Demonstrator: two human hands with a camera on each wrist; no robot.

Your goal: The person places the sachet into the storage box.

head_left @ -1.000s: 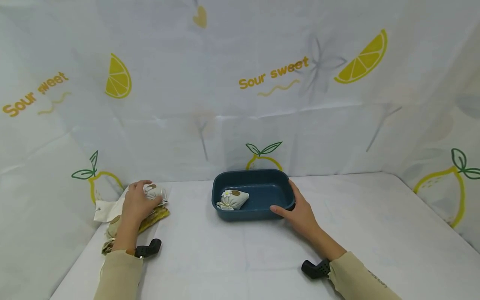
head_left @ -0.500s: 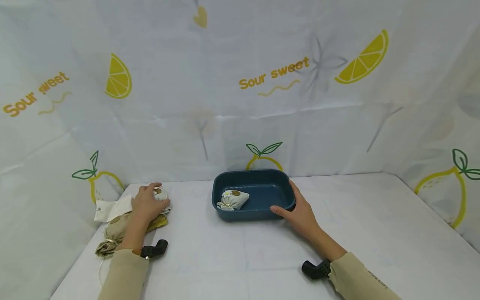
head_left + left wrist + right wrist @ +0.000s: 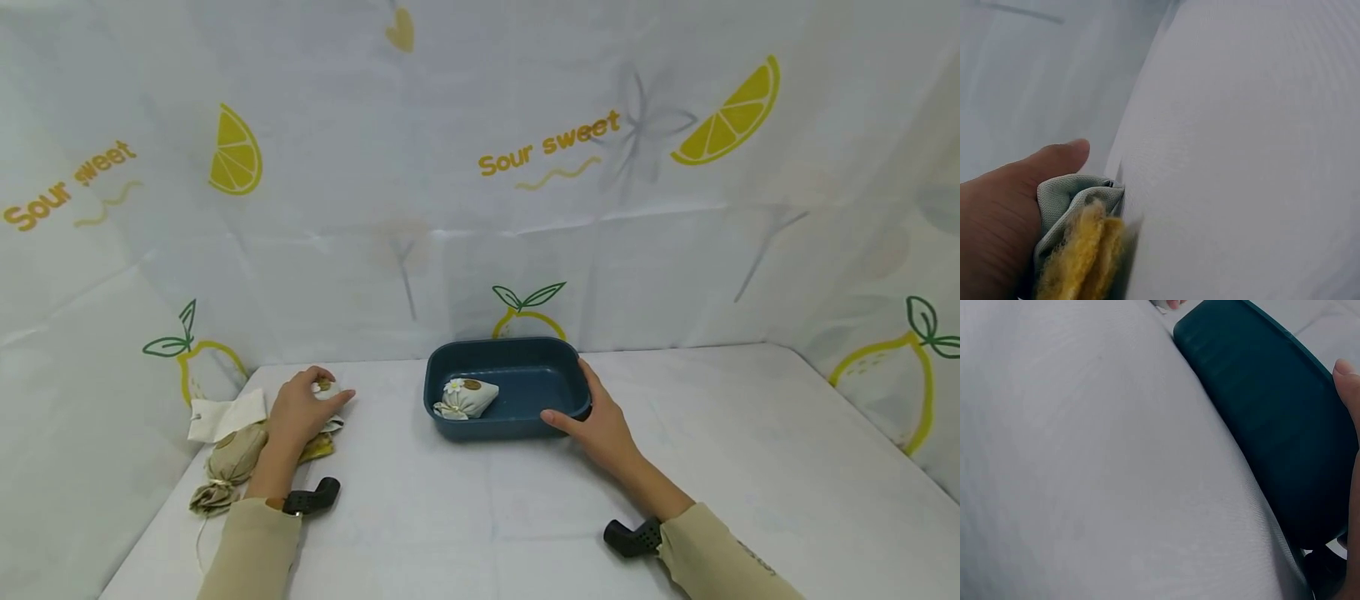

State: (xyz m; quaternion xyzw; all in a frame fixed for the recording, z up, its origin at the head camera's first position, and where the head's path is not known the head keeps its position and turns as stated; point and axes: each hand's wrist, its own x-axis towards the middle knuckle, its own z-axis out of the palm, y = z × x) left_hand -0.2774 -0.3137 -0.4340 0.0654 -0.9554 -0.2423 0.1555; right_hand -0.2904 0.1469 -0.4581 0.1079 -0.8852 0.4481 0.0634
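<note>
My left hand (image 3: 296,408) is curled over a small white drawstring pouch (image 3: 326,388) with a flower and brown patch; the fingers cover much of it. A yellow fuzzy pouch (image 3: 317,448) lies under that hand. In the left wrist view, pale cloth (image 3: 1060,194) sits against the thumb, beside the yellow fuzz (image 3: 1091,256). My right hand (image 3: 603,429) grips the right end of a dark blue rectangular bin (image 3: 532,390), thumb over its front rim. Another white pouch (image 3: 468,398) with a flower lies in the bin's left part.
A khaki pouch (image 3: 236,454) and a white cloth piece (image 3: 228,415) lie left of my left forearm. The white-covered table (image 3: 450,517) meets a lemon-print curtain (image 3: 337,167) behind the bin. Black wrist mounts (image 3: 311,497) stick out from both wrists.
My left hand has shifted a little to the right with the white pouch, uncovering more of the khaki pouch. The right hand and the bin have stayed put.
</note>
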